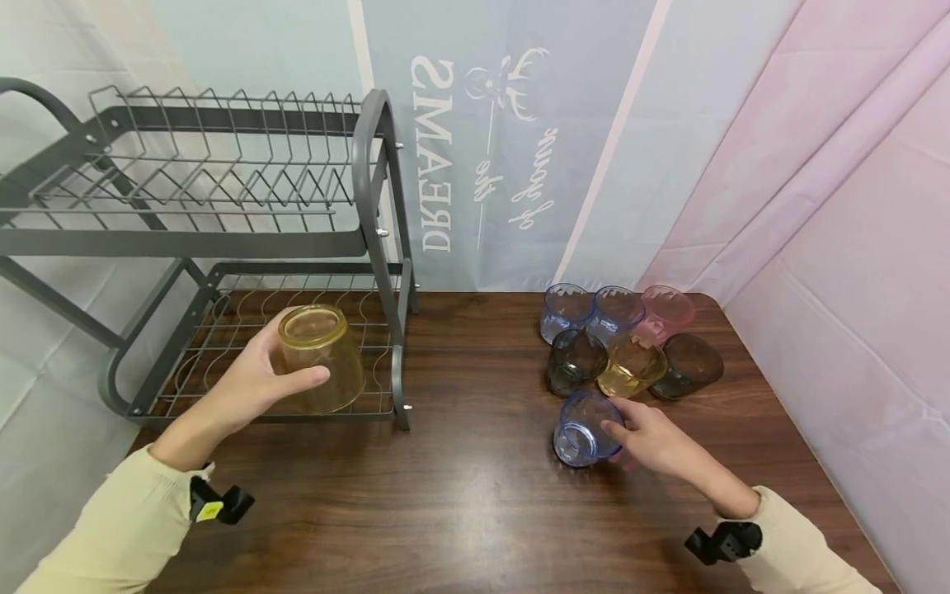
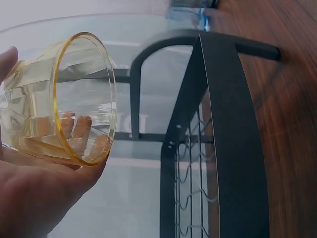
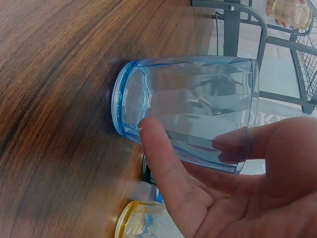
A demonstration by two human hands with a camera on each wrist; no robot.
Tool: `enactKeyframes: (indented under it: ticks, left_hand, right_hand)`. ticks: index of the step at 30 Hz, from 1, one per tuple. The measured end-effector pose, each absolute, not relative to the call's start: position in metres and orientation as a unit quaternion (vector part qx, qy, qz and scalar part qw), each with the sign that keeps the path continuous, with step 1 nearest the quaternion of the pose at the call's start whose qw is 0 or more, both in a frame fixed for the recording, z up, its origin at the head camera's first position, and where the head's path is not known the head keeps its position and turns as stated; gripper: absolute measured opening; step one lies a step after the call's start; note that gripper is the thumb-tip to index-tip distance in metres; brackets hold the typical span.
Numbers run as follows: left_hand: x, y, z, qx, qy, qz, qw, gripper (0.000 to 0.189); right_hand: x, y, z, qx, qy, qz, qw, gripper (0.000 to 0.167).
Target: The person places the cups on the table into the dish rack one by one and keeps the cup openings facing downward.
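My left hand [image 1: 256, 371] grips an amber glass [image 1: 326, 363], thumb on the near side. The glass is upside down, base up, in front of and over the lower tier of the dish rack [image 1: 382, 239]. In the left wrist view the glass [image 2: 59, 99] has its yellow rim facing the table side. On the right, my right hand [image 1: 656, 437] holds a clear blue glass [image 1: 586, 433] by its side, mouth up. The right wrist view shows the thumb and fingers around this blue glass [image 3: 188, 109]; whether its base touches the table cannot be told.
Behind the right hand stand several glasses: two blue [image 1: 567, 309], one pink [image 1: 668, 309], one amber [image 1: 631, 367] and two dark grey [image 1: 575, 363]. The two-tier wire rack stands at the left of the brown wooden table [image 1: 475, 495]. A printed curtain [image 1: 512, 165] hangs behind.
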State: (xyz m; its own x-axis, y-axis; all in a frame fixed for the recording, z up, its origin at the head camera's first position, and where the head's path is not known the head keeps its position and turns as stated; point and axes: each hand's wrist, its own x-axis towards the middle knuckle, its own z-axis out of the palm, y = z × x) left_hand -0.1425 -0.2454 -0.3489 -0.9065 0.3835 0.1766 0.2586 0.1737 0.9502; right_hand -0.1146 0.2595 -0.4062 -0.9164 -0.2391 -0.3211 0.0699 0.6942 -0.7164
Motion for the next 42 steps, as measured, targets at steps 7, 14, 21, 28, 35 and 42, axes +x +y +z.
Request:
enactKeyframes:
  ticks: [7, 14, 21, 28, 35, 42]
  left_hand:
    - [-0.159, -0.245, -0.350, 0.180, 0.766, 0.616, 0.043, 0.057]
    - [-0.177, -0.242, -0.347, 0.154, 0.788, 0.595, 0.042, 0.060]
    - [-0.195, -0.241, -0.342, 0.130, 0.821, 0.553, 0.060, 0.071]
    - [-0.210, -0.234, -0.341, 0.119, 0.819, 0.555, 0.087, 0.075]
    - [-0.226, -0.225, -0.341, 0.104, 0.821, 0.552, 0.101, 0.084]
    - [-0.244, -0.220, -0.347, 0.108, 0.830, 0.539, 0.094, 0.085]
  right_hand:
    - [-0.115, 0.260, -0.407, -0.055, 0.900, -0.386, 0.195, 0.042]
    - [-0.115, 0.259, -0.408, -0.057, 0.905, -0.377, 0.187, 0.043]
    - [-0.114, 0.259, -0.408, -0.055, 0.907, -0.374, 0.184, 0.043]
    - [-0.114, 0.259, -0.408, -0.060, 0.905, -0.381, 0.180, 0.040]
    - [-0.113, 0.259, -0.408, -0.058, 0.905, -0.381, 0.180, 0.042]
    - [-0.114, 0.259, -0.409, -0.055, 0.905, -0.380, 0.182, 0.044]
